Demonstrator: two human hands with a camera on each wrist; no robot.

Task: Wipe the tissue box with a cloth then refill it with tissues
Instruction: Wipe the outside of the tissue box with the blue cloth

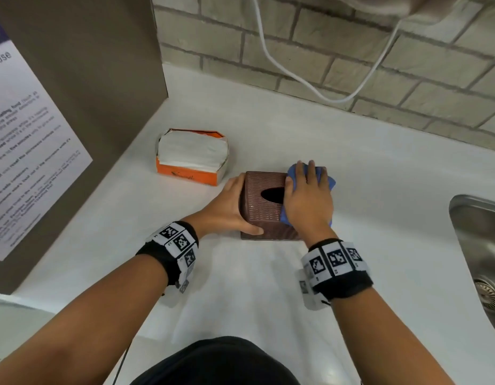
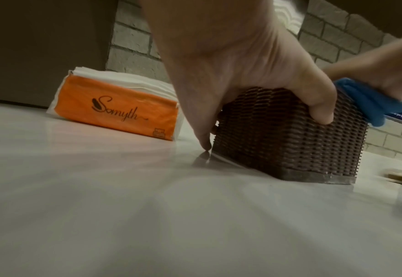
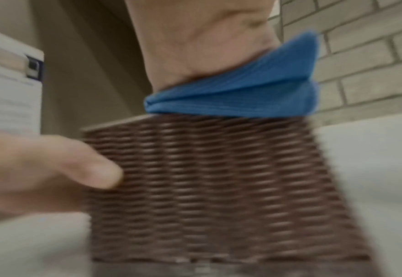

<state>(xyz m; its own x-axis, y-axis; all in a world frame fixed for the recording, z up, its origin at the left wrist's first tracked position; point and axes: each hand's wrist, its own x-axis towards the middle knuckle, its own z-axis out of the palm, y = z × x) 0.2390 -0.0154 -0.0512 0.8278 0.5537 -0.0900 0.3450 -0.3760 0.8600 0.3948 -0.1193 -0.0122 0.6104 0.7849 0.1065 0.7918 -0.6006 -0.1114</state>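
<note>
A brown woven tissue box stands on the white counter, its oval top slot dark. My left hand grips the box's left side, with the thumb on the near face; the left wrist view shows the left hand clasped over the tissue box. My right hand lies flat on a folded blue cloth and presses it onto the right part of the box top. In the right wrist view the cloth is sandwiched between palm and tissue box. An open orange tissue pack lies behind-left.
A steel sink is sunk into the counter at the right. A brown cabinet panel with a printed notice walls off the left. A white cable hangs along the brick wall behind.
</note>
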